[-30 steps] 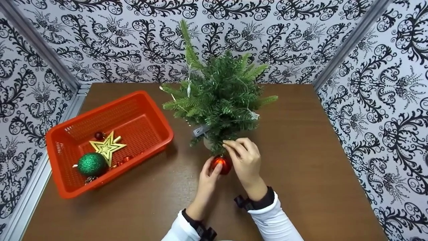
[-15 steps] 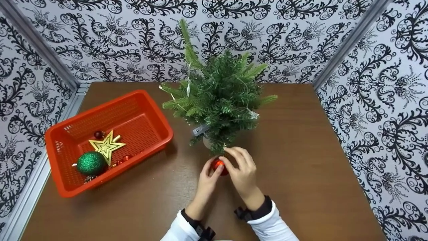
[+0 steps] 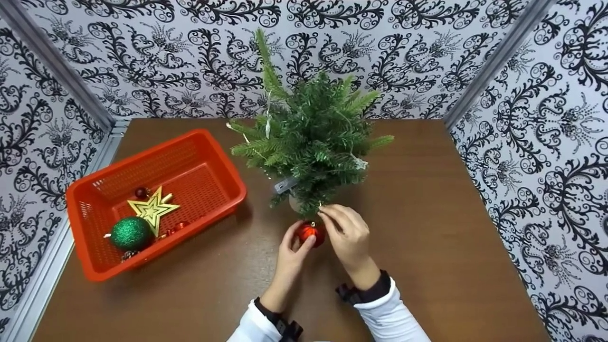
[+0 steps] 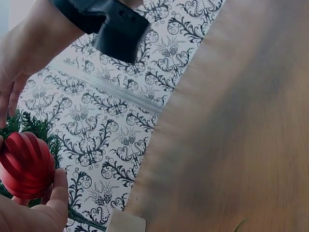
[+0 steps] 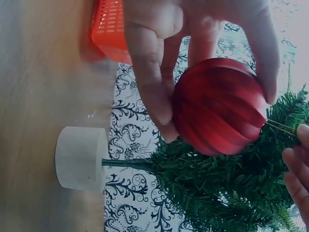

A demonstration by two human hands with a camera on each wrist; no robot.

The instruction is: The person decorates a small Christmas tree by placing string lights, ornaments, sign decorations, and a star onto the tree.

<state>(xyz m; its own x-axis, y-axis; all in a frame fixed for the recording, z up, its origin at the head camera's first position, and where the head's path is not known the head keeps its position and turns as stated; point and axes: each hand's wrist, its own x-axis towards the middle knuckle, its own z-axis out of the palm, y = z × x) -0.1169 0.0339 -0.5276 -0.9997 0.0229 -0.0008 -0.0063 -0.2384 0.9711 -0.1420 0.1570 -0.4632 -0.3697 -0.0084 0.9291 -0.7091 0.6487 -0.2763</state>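
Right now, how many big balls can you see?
2: the red ball in the left hand, and the green ball in the basket. Others may be hidden behind the tree.

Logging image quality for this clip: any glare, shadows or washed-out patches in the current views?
Head: bright glint on the red ball, shadow beside the basket; left wrist: broad, soft-edged shadow across the table; right wrist: upper right corner washed pale.
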